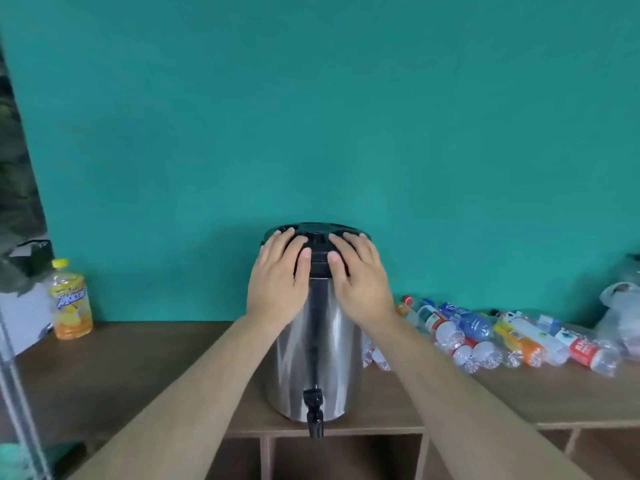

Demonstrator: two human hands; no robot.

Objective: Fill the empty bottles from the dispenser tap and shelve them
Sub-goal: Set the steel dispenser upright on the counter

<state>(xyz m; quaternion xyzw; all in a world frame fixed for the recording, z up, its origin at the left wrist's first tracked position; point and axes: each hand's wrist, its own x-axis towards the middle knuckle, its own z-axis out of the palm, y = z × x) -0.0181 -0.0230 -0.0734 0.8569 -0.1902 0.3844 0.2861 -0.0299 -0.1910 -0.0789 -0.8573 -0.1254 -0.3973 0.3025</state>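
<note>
On the counter point(138, 358) | dispenser lid point(315, 228) is pressed by left hand point(277, 282), right hand point(360, 282), fingers point(277, 239) spread | bottles point(485, 337) judged unfilled, unshelved.

Dispenser point(313, 348) body is shiny brushed metal w/ matt black plastic lid point(317, 230) & tap point(314, 412), on a matt brown wood-look shelf top point(138, 368), empty bottles point(502, 336) of clear crinkly plastic.

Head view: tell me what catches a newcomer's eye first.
The tall stainless-steel cylindrical dispenser stands dead centre, with the left hand and right hand flat on its black lid. Crumpled empty plastic bottles lie heaped to its right; a yellow-capped orange juice bottle stands far left.
</note>
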